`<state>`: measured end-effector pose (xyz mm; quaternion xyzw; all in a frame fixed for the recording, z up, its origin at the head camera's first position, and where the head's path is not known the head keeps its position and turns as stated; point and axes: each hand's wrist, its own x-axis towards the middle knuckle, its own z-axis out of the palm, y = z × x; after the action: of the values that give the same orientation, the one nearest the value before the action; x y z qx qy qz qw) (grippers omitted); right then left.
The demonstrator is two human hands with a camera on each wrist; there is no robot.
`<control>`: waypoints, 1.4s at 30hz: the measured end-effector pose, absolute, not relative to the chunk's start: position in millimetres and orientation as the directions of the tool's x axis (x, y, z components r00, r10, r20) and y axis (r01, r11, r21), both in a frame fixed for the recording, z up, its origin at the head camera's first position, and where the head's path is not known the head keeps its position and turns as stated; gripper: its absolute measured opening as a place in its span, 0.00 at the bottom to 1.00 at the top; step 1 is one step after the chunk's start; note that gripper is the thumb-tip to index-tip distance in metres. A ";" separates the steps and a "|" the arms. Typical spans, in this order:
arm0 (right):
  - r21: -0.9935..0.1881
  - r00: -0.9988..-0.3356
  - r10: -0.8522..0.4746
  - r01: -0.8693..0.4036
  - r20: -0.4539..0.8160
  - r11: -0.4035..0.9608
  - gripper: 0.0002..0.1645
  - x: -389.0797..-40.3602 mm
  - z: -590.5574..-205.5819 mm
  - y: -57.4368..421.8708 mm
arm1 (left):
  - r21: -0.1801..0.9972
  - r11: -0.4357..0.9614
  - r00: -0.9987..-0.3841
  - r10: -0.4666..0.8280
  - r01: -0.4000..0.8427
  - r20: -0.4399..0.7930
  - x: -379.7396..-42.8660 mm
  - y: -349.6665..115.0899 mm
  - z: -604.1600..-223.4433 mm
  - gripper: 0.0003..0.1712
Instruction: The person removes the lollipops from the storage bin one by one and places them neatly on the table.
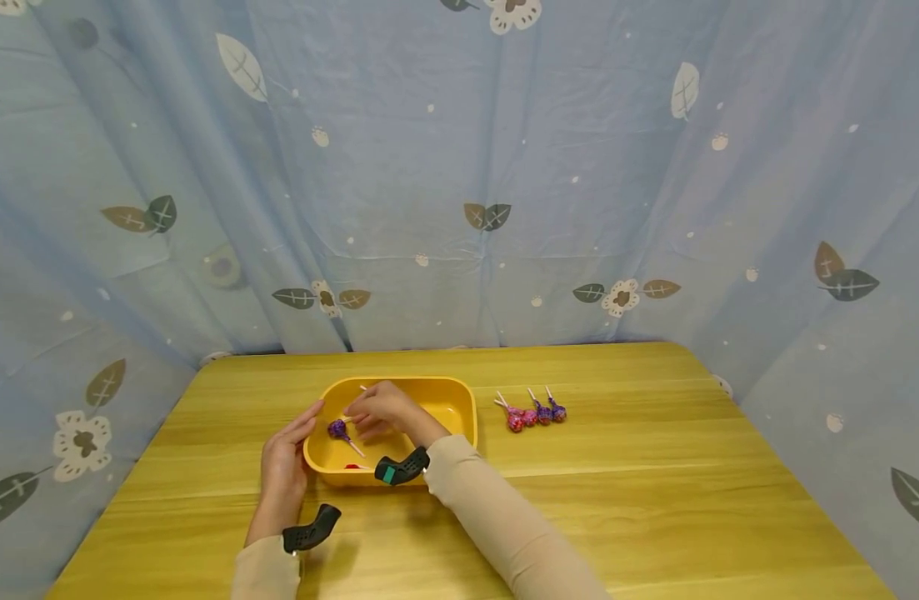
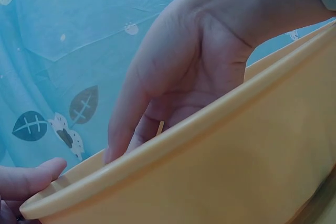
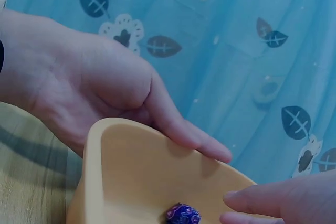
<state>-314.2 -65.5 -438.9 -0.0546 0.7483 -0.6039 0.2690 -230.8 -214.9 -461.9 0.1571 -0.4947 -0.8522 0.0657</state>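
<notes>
Clock directions were referenced to the centre of the yellow bin [image 1: 347,479], with 12 o'clock pointing away from the person. Nearest, at 7 o'clock, was the black wrist mount [image 1: 312,532] on the left arm. The left hand [image 1: 282,462] lay along the outer wall at 8 to 9 o'clock, fingers extended, tips at the rim. Inside, a red lollipop [image 1: 352,467], partly hidden by the near wall, lay at 7 o'clock and a purple lollipop [image 1: 337,428] at 9 o'clock. The right hand [image 1: 387,410] reached in just beside the latter, fingers downward; whether they gripped a stick could not be determined. Probable faults: uneven left-hand pressure could tip or slide the bin; closely lying sticks could snag and lift together. At 3 o'clock, four lollipops [image 1: 530,417] lay side by side on the table [image 1: 654,467]; a sweeping right sleeve could scatter them. Farthest, at 12 o'clock, hung a blue curtain [image 1: 429,125].
</notes>
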 end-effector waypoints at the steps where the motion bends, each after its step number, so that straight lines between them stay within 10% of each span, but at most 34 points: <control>1: -0.931 -0.854 -0.395 0.244 -0.339 0.271 0.08 -313.7 -439.1 -66.7 | 0.860 -0.509 -0.943 -0.264 -0.042 -0.202 -230.8 -214.6 -461.5 0.17; 42: -0.913 -0.805 -0.465 0.217 -0.367 0.345 0.03 -299.9 -446.3 -91.6 | 0.848 -0.529 -0.948 -0.246 -0.044 -0.203 -228.2 -213.6 -457.7 0.17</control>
<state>-299.9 -91.6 -446.3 -0.0814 0.7627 -0.5666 0.3011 -228.2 -213.6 -457.7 0.1504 -0.4818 -0.8613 0.0585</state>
